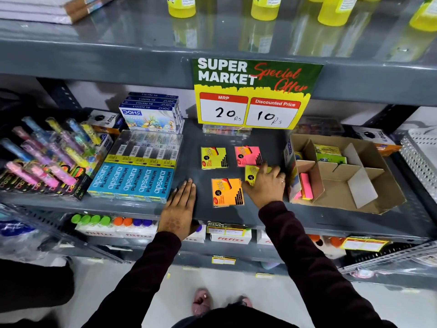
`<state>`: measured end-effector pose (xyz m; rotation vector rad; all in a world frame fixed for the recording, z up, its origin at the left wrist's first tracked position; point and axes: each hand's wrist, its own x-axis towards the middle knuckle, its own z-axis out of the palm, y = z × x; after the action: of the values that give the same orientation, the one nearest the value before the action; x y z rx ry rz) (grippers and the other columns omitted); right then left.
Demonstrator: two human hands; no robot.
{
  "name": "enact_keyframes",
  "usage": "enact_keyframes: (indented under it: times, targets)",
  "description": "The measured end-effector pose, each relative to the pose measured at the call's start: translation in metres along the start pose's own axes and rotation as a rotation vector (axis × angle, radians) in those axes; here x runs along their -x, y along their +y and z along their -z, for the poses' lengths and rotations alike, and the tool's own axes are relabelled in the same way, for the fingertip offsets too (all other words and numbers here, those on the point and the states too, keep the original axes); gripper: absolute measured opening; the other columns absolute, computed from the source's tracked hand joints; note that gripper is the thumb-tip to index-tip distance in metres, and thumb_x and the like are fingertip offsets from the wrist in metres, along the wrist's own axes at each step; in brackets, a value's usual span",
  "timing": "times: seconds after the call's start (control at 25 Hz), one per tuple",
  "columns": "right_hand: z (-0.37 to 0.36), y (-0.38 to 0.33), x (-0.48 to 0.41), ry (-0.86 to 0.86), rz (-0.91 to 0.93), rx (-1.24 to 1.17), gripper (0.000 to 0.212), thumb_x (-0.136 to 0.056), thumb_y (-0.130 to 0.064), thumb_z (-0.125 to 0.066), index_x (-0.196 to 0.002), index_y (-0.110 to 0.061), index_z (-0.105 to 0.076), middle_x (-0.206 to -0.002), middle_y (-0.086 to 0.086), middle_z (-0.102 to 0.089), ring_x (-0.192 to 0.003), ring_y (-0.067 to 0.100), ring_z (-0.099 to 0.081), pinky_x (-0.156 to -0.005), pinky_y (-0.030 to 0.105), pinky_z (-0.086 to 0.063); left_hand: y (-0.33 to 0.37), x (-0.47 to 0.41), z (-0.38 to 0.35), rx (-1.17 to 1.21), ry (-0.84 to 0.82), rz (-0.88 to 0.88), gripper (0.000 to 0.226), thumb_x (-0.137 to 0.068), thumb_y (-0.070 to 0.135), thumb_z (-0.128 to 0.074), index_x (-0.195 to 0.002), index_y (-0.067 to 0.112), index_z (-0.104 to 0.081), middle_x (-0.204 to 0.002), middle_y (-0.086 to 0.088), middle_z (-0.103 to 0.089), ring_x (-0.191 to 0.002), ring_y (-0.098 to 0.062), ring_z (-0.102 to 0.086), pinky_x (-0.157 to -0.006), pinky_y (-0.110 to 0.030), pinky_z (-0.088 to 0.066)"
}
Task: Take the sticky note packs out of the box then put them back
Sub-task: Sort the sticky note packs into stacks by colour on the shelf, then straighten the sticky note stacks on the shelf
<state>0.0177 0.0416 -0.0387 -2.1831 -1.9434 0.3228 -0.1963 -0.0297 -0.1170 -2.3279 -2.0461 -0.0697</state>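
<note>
While our right hand (267, 183) lies over a yellow pack (251, 172) near the middle of the shelf (307, 216), fingers spread and curled on top of it, we cannot tell whether it is gripping the pack or only pressing on it. Our left hand (181, 204) is flat and open on the shelf's front edge, holding nothing.

Three other sticky note packs lie loose on the shelf: another yellow pack (214, 157) and a pink pack (248, 156) toward the back, and an orange pack (227, 192) nearer the front edge, just beside our right hand. The cardboard box (343, 178) stands toward the right end of the shelf, its dividers leaning, with more packs (305, 185) on edge in its near-left compartment.

We judge the main risk to be the orange pack: it sits close to the front edge, and a sweep of our right wrist or sleeve could push it off onto the floor. The wrappers look glossy, so a shallow pinch on the yellow pack could slip. The tilted dividers may catch a pack coming in or fold flat, and nudging the light box could slide it toward the perforated basket (421, 159) at the right.
</note>
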Motion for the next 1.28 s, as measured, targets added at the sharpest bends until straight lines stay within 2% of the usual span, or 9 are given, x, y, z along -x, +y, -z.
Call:
enact_keyframes:
  times: [0.28, 0.4, 0.56, 0.64, 0.8, 0.92, 1.04, 1.16, 1.28]
  targets:
    - [-0.016, -0.074, -0.040, -0.113, 0.199, -0.054, 0.089, -0.082, -0.049, -0.062, -0.144, -0.003, -0.018, -0.145, 0.030, -0.026, -0.133, 0.046, -0.028, -0.109, 0.048, -0.032, 0.000, -0.001, 0.001, 0.097, 0.041, 0.007, 0.107, -0.046, 0.033, -0.080, -0.138, -0.001, -0.035, -0.143, -0.019, -0.039, -0.127, -0.033, -0.043, -0.105, -0.044, -0.027]
    - [-0.029, -0.095, -0.056, -0.157, 0.231, -0.055, 0.088, -0.082, -0.047, -0.063, -0.144, -0.005, -0.019, -0.146, 0.030, -0.024, -0.133, 0.047, -0.027, -0.110, 0.048, -0.030, 0.000, -0.001, 0.000, 0.123, 0.035, -0.002, 0.101, -0.049, 0.032, -0.066, -0.138, -0.001, -0.033, -0.146, -0.019, -0.035, -0.131, -0.030, -0.037, -0.111, -0.039, -0.026]
    - [-0.038, -0.105, -0.063, -0.194, 0.230, -0.067, 0.087, -0.083, -0.049, -0.062, -0.144, -0.005, -0.019, -0.149, 0.029, -0.021, -0.135, 0.048, -0.026, -0.112, 0.047, -0.028, 0.001, -0.001, 0.002, 0.117, 0.007, 0.015, 0.097, -0.054, 0.036, -0.052, -0.140, -0.001, -0.030, -0.147, -0.018, -0.033, -0.134, -0.029, -0.034, -0.110, -0.042, -0.027]
    - [-0.038, -0.106, -0.061, -0.194, 0.219, -0.093, 0.088, -0.083, -0.050, -0.061, -0.145, -0.005, -0.018, -0.150, 0.028, -0.019, -0.137, 0.047, -0.024, -0.113, 0.048, -0.028, 0.000, -0.001, 0.002, 0.110, 0.003, 0.009, 0.097, -0.054, 0.037, -0.054, -0.139, -0.002, -0.031, -0.147, -0.019, -0.034, -0.133, -0.029, -0.035, -0.110, -0.043, -0.026]
    - [-0.024, -0.082, -0.045, -0.132, 0.183, -0.102, 0.092, -0.084, -0.057, -0.055, -0.147, -0.004, -0.013, -0.153, 0.028, -0.017, -0.140, 0.045, -0.021, -0.113, 0.050, -0.027, -0.001, -0.002, 0.001, 0.110, 0.000, 0.002, 0.108, -0.047, 0.033, -0.074, -0.140, 0.000, -0.031, -0.146, -0.018, -0.035, -0.130, -0.031, -0.039, -0.108, -0.043, -0.027]
    - [-0.008, -0.038, -0.029, -0.079, 0.047, -0.029, 0.094, -0.083, -0.059, -0.055, -0.146, -0.005, -0.013, -0.152, 0.029, -0.018, -0.137, 0.047, -0.025, -0.109, 0.053, -0.031, 0.001, -0.001, 0.002, 0.055, 0.008, 0.002, 0.116, -0.041, 0.037, -0.082, -0.138, -0.002, -0.033, -0.144, -0.019, -0.038, -0.129, -0.031, -0.041, -0.106, -0.044, -0.027]
    - [-0.006, -0.002, -0.015, -0.118, -0.089, 0.009, 0.088, -0.086, -0.056, -0.052, -0.146, -0.005, -0.014, -0.153, 0.028, -0.016, -0.136, 0.047, -0.025, -0.106, 0.056, -0.033, 0.001, 0.000, 0.000, -0.008, 0.007, -0.002, 0.121, -0.040, 0.044, -0.085, -0.138, -0.002, -0.031, -0.144, -0.019, -0.037, -0.130, -0.031, -0.039, -0.105, -0.045, -0.029]
    - [-0.013, 0.007, -0.008, -0.118, -0.092, 0.016, 0.082, -0.087, -0.053, -0.053, -0.144, -0.005, -0.020, -0.151, 0.025, -0.021, -0.134, 0.046, -0.028, -0.101, 0.058, -0.040, 0.000, -0.001, -0.002, -0.015, -0.010, -0.008, 0.126, -0.038, 0.049, -0.085, -0.138, -0.002, -0.029, -0.145, -0.019, -0.036, -0.131, -0.032, -0.037, -0.105, -0.045, -0.028]
    - [-0.013, 0.003, -0.008, -0.058, -0.054, -0.024, 0.081, -0.087, -0.048, -0.054, -0.146, -0.006, -0.016, -0.152, 0.024, -0.019, -0.135, 0.047, -0.025, -0.103, 0.057, -0.037, 0.000, -0.001, -0.002, -0.012, -0.019, -0.008, 0.125, -0.038, 0.048, -0.086, -0.138, -0.002, -0.030, -0.145, -0.020, -0.036, -0.131, -0.032, -0.037, -0.104, -0.046, -0.029]
